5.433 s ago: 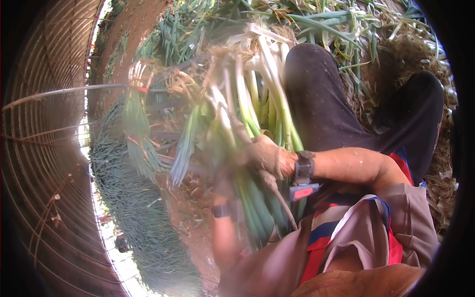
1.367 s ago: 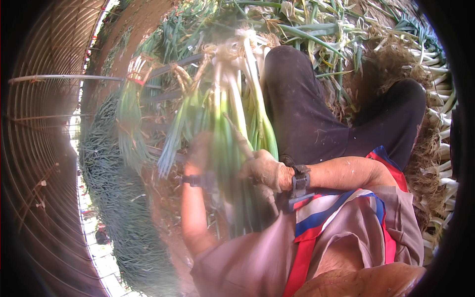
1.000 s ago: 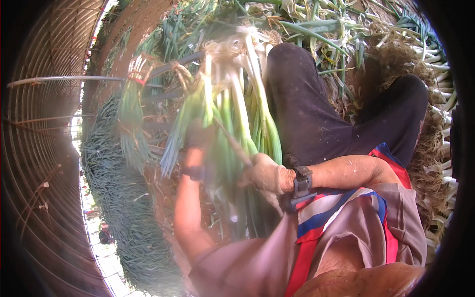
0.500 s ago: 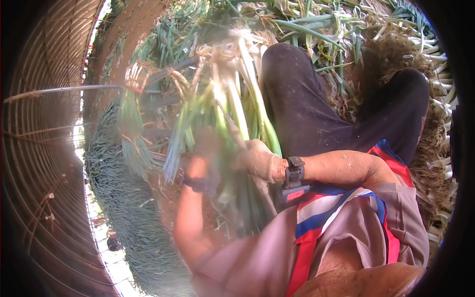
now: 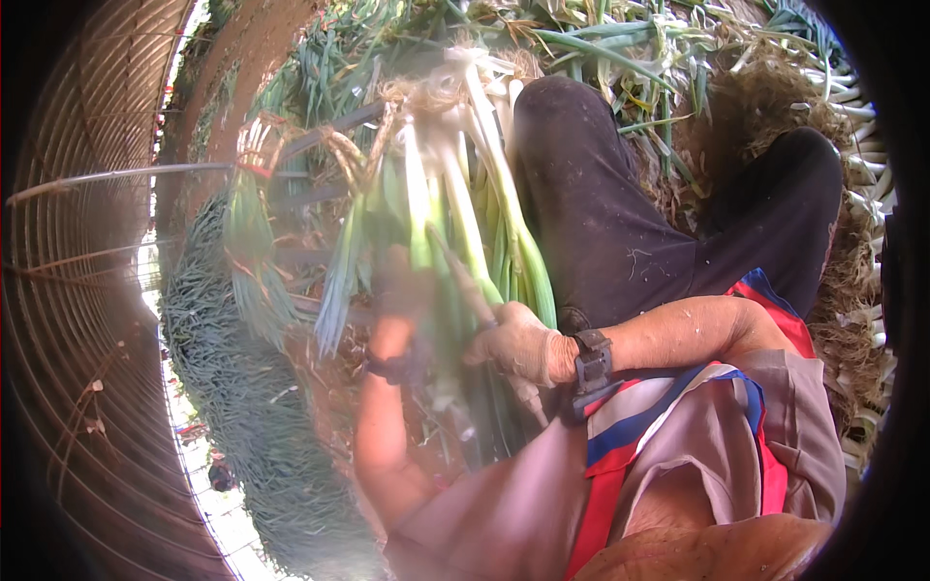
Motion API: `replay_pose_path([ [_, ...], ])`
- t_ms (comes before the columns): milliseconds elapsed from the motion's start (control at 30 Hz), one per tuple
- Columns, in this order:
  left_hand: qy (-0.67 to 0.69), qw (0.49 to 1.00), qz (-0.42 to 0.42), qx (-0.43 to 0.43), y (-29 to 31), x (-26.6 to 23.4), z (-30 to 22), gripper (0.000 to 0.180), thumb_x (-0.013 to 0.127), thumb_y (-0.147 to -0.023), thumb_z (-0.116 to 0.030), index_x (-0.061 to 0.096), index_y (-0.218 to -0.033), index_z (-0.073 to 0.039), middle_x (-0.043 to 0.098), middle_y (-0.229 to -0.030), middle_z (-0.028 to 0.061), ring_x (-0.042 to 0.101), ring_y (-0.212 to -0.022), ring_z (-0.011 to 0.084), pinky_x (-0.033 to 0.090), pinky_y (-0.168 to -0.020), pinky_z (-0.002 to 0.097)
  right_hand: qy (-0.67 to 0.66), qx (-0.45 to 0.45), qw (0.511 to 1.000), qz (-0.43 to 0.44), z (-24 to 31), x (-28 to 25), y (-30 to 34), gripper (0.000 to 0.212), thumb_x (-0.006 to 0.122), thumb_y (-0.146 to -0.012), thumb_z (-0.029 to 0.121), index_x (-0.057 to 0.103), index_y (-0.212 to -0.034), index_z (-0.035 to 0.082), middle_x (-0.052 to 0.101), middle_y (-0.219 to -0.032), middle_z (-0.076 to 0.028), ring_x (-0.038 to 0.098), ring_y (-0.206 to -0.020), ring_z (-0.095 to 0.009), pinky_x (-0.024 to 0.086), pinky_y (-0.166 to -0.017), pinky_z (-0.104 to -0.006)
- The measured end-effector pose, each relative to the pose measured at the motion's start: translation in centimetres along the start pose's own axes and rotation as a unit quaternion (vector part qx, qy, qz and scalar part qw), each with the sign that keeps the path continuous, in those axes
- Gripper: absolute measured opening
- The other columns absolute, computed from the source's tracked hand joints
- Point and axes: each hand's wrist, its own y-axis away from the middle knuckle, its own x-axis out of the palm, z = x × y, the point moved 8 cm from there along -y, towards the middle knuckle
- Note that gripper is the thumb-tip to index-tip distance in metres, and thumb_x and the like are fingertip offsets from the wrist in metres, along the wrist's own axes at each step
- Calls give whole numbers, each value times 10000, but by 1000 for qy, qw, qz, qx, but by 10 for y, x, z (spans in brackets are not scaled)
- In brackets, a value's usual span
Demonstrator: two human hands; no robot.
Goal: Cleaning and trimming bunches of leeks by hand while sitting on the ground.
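Observation:
A bunch of long onions (image 5: 463,208), with white stems, green leaves and stringy roots, lies in front of me, roots away from my body. My right hand (image 5: 520,344) is closed around a tan, stick-like length (image 5: 463,274) that slants across the leaves. Wrist and fingers are over the lower, green part of the bunch. At the left side of the bunch is my left hand (image 5: 395,281), smeared by motion and haze, so its fingers cannot be made out. Twisted brown straw-like strands (image 5: 346,155) hang just beyond it.
A smaller tied onion bundle (image 5: 254,198) stands at the left. Green leaves (image 5: 242,416) cover the ground along the left. My bent legs (image 5: 581,184) flank the right side, with loose onion stalks (image 5: 620,63) beyond. A row of rooted onions (image 5: 862,145) runs down the far right.
My right hand and the tan length have moved slightly toward my body and to the right. My left hand has shifted a little and stays blurred beside the bunch.

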Motion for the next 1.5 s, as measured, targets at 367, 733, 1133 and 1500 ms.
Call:
replay_pose_path([
  [367,-63,996,-5,60,36,-12,-7,364,687,-715,-255,591,-949,7,630,-848,273,618,-819,435,487,-717,474,54,-40,998,-19,7,-7,-49,475,747,-751,169,582,-1095,-113,655,-962,-193,651,-847,-269,510,-786,-354],
  [733,-51,997,29,-43,84,27,0,388,728,-724,-317,625,-962,-27,666,-828,201,649,-729,368,518,-659,439,265,-179,947,-16,10,-19,-147,633,724,-767,124,501,-1348,8,664,-898,-194,649,-730,-262,517,-700,-373],
  [1133,385,907,152,-79,95,53,57,401,617,-808,-86,593,-1201,-11,632,-1116,133,606,-966,253,465,-874,351,107,-53,993,17,22,-30,-95,598,691,-759,111,516,-1306,-56,644,-1044,-195,662,-799,-237,526,-751,-350],
  [1500,308,949,66,25,34,50,25,265,559,-922,-154,621,-1120,10,622,-1080,130,604,-979,202,471,-857,299,-90,-120,985,-90,39,-42,-41,291,679,-751,111,578,-984,-31,615,-820,-99,586,-693,-159,479,-613,-291],
])
